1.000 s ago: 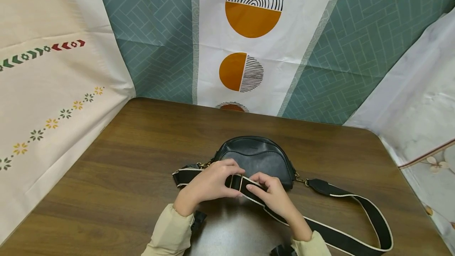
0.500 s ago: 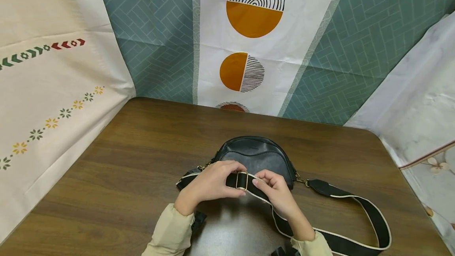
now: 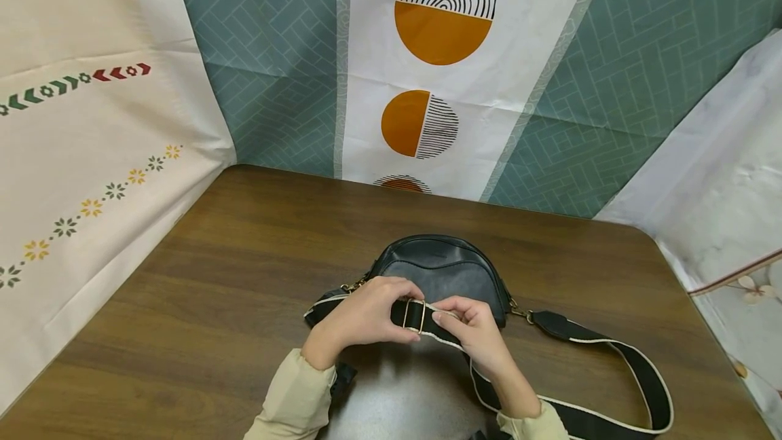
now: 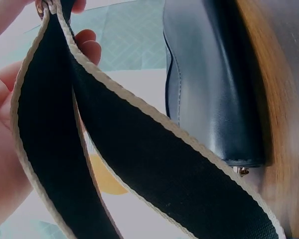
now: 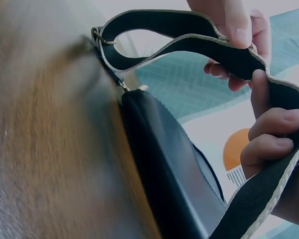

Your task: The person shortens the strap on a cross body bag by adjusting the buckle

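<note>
Has under the left fingers [image 3: 403,288] and right fingers [image 3: 451,322] one brown wood-grain desk [image 3: 244,243] with rounded far corners and a glossy patch just below. Faces, well beyond the fingers, one teal cloth [image 3: 269,53] patterned with pale slanting bricks, split by one white panel [image 3: 366,39] bearing three printed discs [image 3: 442,34] in orange and black line, with the lowest cut off at the desk's far edge. Has, far to the left of the fingers, one cream cloth [image 3: 73,134] printed with eight star-shaped flowers [image 3: 91,207], four yellow and four dark green; far to the right, one white cloth [image 3: 727,175].

Grasps in the left fingers and the right fingers one long black woven strap [image 4: 139,149] edged in cream braid. Curls the left thumb and forefinger about it at one rectangular brass-coloured slider [image 3: 422,318]; pinches it in the right fingers just to the right of that metal. Lets one length trail below the right fingers and loop wide to the right, back to one black leathery tab [image 3: 550,322].

Has on the desk, just beyond the fingers, one half-round black bag [image 3: 440,282], smooth and leather-like, stitched in a wavy seam across the front and clipped at its ends by two brass-coloured clasps [image 3: 516,309], one to each side of the fingers. Wears two puffy cream sleeves [image 3: 290,392] below the fingers.
</note>
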A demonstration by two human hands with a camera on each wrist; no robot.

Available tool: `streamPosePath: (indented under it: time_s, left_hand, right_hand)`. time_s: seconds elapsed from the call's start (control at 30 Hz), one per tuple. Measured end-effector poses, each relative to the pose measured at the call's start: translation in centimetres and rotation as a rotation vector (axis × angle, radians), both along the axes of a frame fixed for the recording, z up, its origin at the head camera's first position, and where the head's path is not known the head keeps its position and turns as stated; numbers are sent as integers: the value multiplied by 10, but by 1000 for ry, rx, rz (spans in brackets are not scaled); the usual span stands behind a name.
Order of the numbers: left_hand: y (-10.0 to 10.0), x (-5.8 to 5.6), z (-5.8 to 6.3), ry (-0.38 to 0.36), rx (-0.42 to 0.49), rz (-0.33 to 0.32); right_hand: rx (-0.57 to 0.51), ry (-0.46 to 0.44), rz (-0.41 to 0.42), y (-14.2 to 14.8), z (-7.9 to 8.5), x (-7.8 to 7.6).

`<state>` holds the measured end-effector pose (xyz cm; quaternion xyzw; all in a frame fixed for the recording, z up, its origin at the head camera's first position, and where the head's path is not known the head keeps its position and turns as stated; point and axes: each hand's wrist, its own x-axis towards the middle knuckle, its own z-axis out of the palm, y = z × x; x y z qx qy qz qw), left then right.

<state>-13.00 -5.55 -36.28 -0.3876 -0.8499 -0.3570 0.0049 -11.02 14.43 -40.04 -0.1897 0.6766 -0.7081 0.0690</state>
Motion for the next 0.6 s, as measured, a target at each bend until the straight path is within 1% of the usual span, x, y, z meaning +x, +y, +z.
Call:
streamPosePath:
  time_s: [0.13, 0.3, 0.4, 0.6]
  left_hand:
    - [0, -1, 0, -9, 16, -14]
    - [0, 0, 2, -27, 31, -31]
    - [-1, 2, 4, -36, 26, -29]
    - [0, 4, 6, -21, 19, -30]
  right_hand:
    - [0, 14, -7, -1, 0, 1]
    - [-19, -4, 1, -2, 1, 3]
    - [-18, -4, 4, -3, 2, 4]
    - [-12, -23, -10, -5, 4, 6]
